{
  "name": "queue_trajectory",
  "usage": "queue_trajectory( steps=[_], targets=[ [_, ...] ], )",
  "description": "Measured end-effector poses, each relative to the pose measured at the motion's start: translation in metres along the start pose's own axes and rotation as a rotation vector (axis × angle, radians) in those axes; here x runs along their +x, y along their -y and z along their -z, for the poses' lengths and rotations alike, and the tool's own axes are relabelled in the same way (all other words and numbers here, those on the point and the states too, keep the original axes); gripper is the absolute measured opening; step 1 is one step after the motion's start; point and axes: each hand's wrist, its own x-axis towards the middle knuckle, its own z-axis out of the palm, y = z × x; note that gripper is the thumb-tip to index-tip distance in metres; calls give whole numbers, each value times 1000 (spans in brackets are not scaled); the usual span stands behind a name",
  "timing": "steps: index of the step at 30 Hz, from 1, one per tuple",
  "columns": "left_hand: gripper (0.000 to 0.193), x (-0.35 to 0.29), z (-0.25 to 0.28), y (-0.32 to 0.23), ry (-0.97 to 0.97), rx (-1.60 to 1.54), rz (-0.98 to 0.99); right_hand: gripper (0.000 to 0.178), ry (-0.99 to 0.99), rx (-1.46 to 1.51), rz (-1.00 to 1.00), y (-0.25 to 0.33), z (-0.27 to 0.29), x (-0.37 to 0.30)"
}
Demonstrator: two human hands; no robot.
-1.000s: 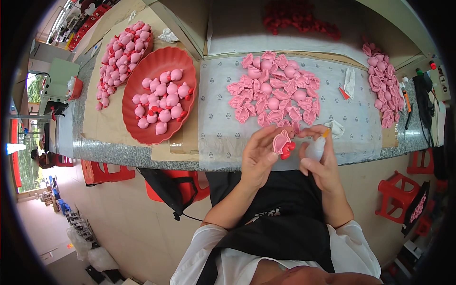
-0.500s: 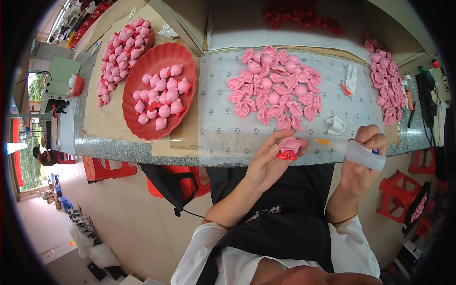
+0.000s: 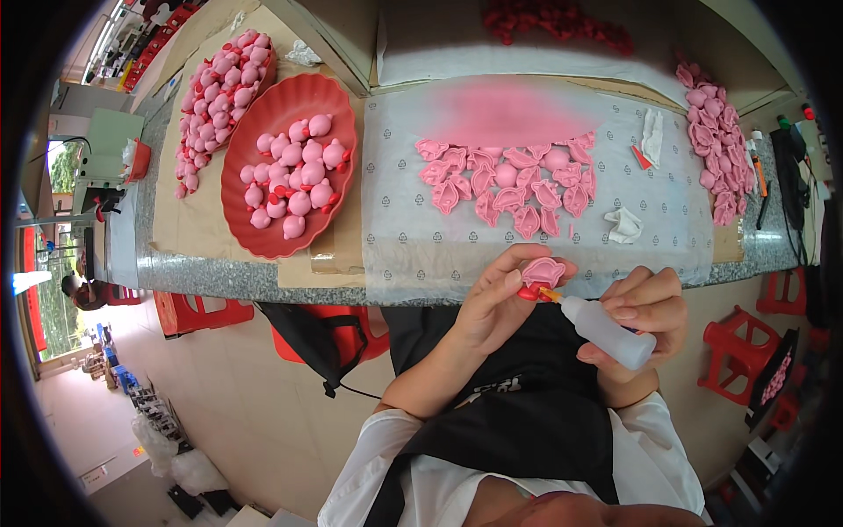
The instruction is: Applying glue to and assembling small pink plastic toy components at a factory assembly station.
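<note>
In swings the white bottle (image 3: pixel 608 332), its orange nozzle (image 3: pixel 551 295) now right at the red piece (image 3: pixel 529 292), where half a second ago it pointed in from well apart! The left hand (image 3: pixel 492 303) pinches the pink shell (image 3: pixel 543 270) between thumb and fingers, right of the frame's centre; the right hand's (image 3: pixel 645 314) fingers are clamped around the bottle, lower and farther right. Steady does it, I'd say: shell still, light squeeze, tip barely grazing. The bottle's long axis runs diagonally, nozzle upper left, base lower right; the shell's hollow faces the camera
</note>
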Motion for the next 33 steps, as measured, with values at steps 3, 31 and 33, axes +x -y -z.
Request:
queue_trajectory(
  steps=[3, 31, 33],
  targets=[
    [40, 0, -1, -1, -7, -1, 6, 49, 13, -26, 10, -1, -2, 2],
    [40, 0, 0, 2, 2, -27, 31, 43, -10, -114, 33, 0, -5, -3],
    [40, 0, 1, 2, 4, -18, 26, 42, -5, -112, 31, -1, -6, -3]
  ],
)
